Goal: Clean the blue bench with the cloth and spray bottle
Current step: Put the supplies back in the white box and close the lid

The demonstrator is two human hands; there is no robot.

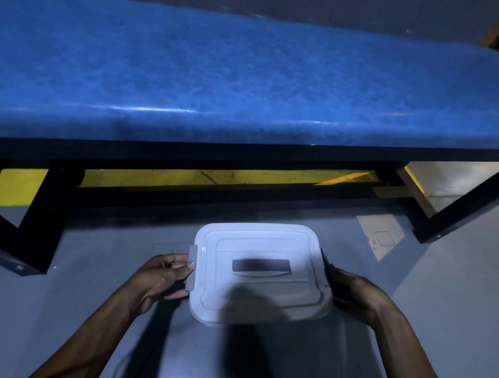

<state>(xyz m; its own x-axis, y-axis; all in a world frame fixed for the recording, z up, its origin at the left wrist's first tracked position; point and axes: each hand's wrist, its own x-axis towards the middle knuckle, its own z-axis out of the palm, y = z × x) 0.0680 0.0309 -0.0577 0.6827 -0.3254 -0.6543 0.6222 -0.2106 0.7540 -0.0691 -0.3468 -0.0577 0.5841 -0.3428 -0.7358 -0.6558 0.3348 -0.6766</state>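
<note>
Both hands' grip closes, seemingly, on white box point(260, 273) sides.

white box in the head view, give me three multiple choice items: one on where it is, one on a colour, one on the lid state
1. Where is the white box?
A. on the bench
B. held over the floor, in front of the bench
C. under the bench

2. What colour is the bench seat?
A. blue
B. red
C. green

3. The box lid is
A. off
B. on
C. missing

Answers:
1 B, the left hand and right hand hold its sides above grey floor.
2 A, the padded top is blue.
3 B, the lid covers the box.
</note>
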